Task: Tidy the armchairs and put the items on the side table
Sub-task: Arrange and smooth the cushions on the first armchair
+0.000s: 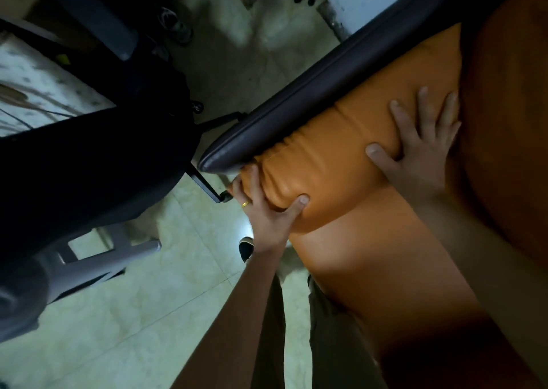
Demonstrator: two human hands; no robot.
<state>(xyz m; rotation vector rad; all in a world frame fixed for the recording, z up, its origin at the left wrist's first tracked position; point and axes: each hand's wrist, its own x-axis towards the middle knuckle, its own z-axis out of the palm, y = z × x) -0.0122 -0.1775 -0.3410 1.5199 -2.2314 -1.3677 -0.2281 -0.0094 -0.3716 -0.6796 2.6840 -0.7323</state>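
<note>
An orange leather seat cushion (pixel 335 157) lies on the armchair, beside its dark padded armrest (pixel 311 98). My left hand (pixel 267 211), with a gold ring on one finger, grips the cushion's front corner, thumb on top and fingers wrapped round the edge under the armrest tip. My right hand (pixel 421 148) lies flat on the cushion's far end with fingers spread, against the orange backrest (pixel 504 122). The side table is not in view.
A black office chair (pixel 89 163) with a wheeled base stands close on the left. A grey plastic stool (pixel 98 258) sits below it on the pale tiled floor (pixel 142 314). A patterned surface (pixel 38 86) is at far left. Shoes lie on the floor further away.
</note>
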